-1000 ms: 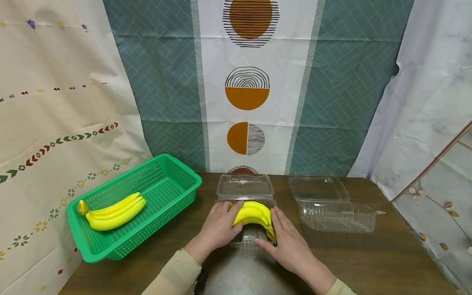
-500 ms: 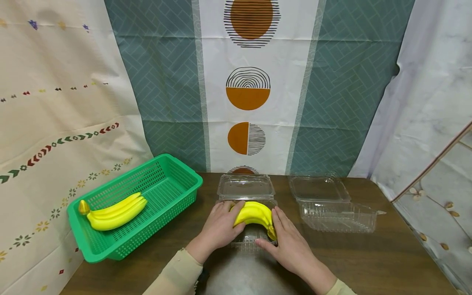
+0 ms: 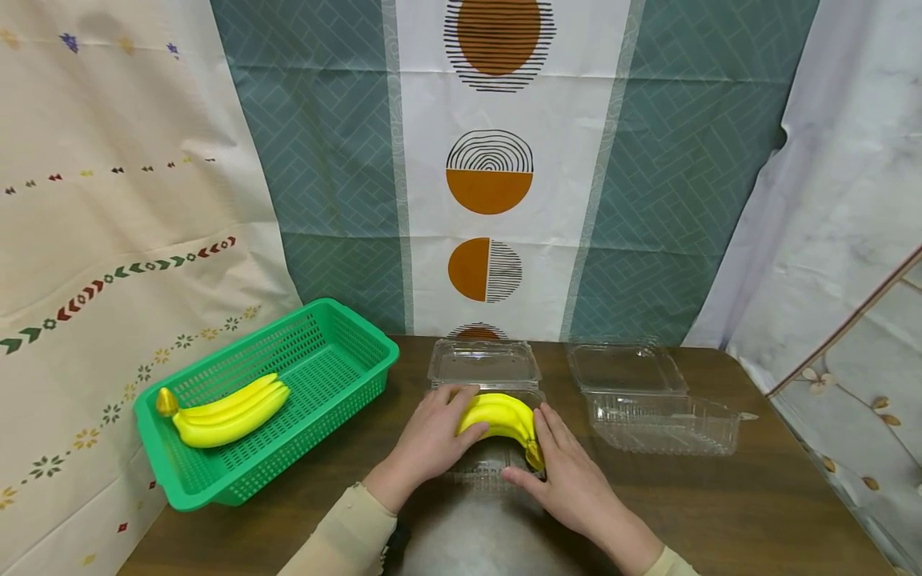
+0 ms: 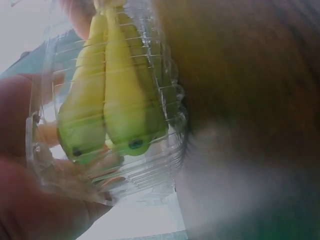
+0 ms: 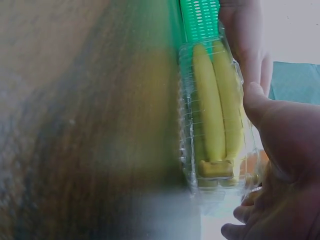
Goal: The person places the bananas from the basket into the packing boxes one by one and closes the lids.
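Gray-green cloth (image 3: 324, 144) is hanging behind a brown table (image 3: 778, 496), with orange circles and thin black lines running down its white stripe. The fingers of the right hand (image 3: 576, 476) are lying straight beside the stem of some yellow bananas (image 3: 502, 412), and the thumb is sticking out, so nothing is being squeezed there. The left hand (image 3: 425, 440) is touching the other end; I cannot tell if it is pinching. Those bananas are sitting inside a clear box (image 3: 475, 477), and its lid (image 3: 485, 364) is tipping back behind. To the left, a green basket (image 3: 317, 428) is holding another bunch (image 3: 230, 416). To the right, an empty-handed spot away, a second box (image 3: 663, 428) is standing with its lid folded back. Farthest left, a cream cloth (image 3: 108, 216) is showing printed flowers and arrows.
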Demonstrator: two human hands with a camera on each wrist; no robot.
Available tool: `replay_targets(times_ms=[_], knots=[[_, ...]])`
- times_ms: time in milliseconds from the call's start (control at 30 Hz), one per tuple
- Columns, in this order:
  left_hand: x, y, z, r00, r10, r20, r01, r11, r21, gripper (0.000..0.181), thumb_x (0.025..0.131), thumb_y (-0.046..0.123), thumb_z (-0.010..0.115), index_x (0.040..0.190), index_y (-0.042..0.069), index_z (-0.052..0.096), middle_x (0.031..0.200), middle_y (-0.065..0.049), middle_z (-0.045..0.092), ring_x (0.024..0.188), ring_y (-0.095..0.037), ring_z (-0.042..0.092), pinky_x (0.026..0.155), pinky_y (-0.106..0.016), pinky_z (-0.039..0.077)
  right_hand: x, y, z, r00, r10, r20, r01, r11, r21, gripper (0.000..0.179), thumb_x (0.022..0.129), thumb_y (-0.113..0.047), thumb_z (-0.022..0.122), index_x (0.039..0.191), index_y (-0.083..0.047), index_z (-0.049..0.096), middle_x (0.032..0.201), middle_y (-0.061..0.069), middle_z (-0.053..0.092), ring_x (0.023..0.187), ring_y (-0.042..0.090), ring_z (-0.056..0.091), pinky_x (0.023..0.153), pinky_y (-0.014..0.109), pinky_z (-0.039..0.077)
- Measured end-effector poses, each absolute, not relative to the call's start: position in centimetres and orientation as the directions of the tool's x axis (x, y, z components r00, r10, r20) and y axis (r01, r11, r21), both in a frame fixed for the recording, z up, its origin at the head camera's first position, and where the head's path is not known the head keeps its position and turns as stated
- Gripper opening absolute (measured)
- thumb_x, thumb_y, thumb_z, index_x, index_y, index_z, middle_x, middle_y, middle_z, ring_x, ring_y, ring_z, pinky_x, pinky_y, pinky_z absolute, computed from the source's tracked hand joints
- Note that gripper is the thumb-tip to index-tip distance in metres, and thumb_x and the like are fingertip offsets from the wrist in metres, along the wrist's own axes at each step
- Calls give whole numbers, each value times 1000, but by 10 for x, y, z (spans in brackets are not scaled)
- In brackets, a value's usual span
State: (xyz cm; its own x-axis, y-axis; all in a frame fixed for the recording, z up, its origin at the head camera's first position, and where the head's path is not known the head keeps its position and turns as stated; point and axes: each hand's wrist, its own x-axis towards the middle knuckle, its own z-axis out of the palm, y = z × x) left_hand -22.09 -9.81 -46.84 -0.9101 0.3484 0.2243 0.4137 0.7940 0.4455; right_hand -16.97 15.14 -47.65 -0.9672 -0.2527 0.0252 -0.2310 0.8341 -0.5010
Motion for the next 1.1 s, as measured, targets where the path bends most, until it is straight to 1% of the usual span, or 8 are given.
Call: replay_targets(times_ms=[167, 233, 400, 467, 667, 800, 1000, 1100], knots=[[-220, -100, -463, -923, 301, 241, 383, 788, 481, 64, 108, 43, 73, 163, 14, 56, 156, -16, 54, 141, -39, 53, 115, -61, 48, -169, 154, -474, -968, -249, 31, -228, 822, -521, 111, 100, -67, 72, 177, -6, 19, 184, 16, 10, 167, 41, 19, 122, 70, 35], [-221, -101, -461, -928, 279, 245, 366, 797, 480, 64, 108, 43, 73, 163, 15, 56, 159, -17, 52, 145, -40, 51, 116, -62, 47, -170, 155, -473, -968, -248, 45, -234, 818, -525, 109, 102, -64, 72, 177, -6, 19, 184, 17, 10, 167, 42, 19, 121, 71, 36], [-223, -105, -458, -936, 232, 264, 336, 815, 473, 63, 108, 42, 74, 160, 11, 58, 167, -20, 47, 153, -44, 46, 119, -66, 42, -176, 157, -471, -967, -242, 85, -248, 801, -544, 103, 106, -59, 69, 177, -5, 18, 184, 17, 9, 167, 42, 16, 121, 72, 35], [-225, -107, -457, -940, 215, 265, 322, 816, 480, 63, 108, 41, 74, 160, 9, 58, 169, -22, 44, 154, -46, 44, 120, -67, 40, -180, 158, -470, -967, -238, 86, -245, 796, -553, 101, 108, -59, 66, 177, -4, 17, 184, 17, 9, 167, 42, 15, 122, 72, 33], [-231, -115, -457, -959, 164, 233, 265, 815, 516, 65, 109, 42, 71, 163, 9, 54, 173, -23, 39, 158, -47, 38, 122, -69, 36, -194, 158, -464, -973, -223, 66, -221, 796, -563, 100, 109, -62, 62, 177, -6, 16, 184, 18, 8, 166, 45, 21, 120, 74, 34], [-235, -120, -456, -965, 147, 218, 244, 808, 536, 67, 110, 43, 69, 165, 9, 52, 173, -24, 37, 159, -48, 36, 122, -70, 36, -203, 159, -462, -974, -223, 49, -210, 795, -569, 101, 109, -64, 60, 177, -6, 13, 184, 18, 7, 165, 47, 21, 120, 76, 32], [-244, -127, -456, -977, 115, 177, 197, 795, 573, 72, 110, 45, 69, 167, 7, 47, 175, -25, 34, 159, -49, 35, 121, -72, 36, -216, 162, -460, -974, -224, 19, -193, 789, -584, 106, 108, -72, 52, 177, -5, 9, 184, 19, 4, 164, 49, 20, 122, 75, 29], [-248, -130, -458, -983, 99, 152, 170, 795, 583, 72, 111, 44, 68, 168, 6, 46, 175, -26, 33, 159, -50, 34, 121, -72, 36, -224, 163, -460, -973, -230, 8, -190, 785, -590, 106, 109, -74, 48, 177, -5, 7, 184, 20, 4, 165, 49, 19, 123, 74, 27]])
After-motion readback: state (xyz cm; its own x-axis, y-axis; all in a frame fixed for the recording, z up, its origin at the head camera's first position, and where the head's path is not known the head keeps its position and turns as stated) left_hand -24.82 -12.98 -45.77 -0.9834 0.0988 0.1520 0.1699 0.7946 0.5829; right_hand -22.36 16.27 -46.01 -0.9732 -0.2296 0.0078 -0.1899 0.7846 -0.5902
